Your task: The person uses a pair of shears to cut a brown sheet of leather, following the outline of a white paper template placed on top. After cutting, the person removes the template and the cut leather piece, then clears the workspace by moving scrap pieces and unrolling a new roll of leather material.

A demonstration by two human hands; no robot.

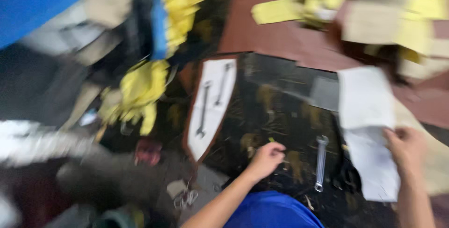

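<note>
Blue-sleeved left hand (267, 158) curled over the dark surface (280, 115); whether its grip holds anything cannot be told through blur. Right of it lies a silver wrench (321, 162). Beyond the wrench, right hand (406, 147) pinches a white paper sheet (369, 129). Left of the wrench, a white shield-shaped card (210, 108) carries two spanners.

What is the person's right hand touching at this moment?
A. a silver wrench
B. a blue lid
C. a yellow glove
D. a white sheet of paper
D: the right hand rests on the white sheet of paper, while the silver wrench lies apart on the dark surface between the two hands, closer to the left hand.
</note>
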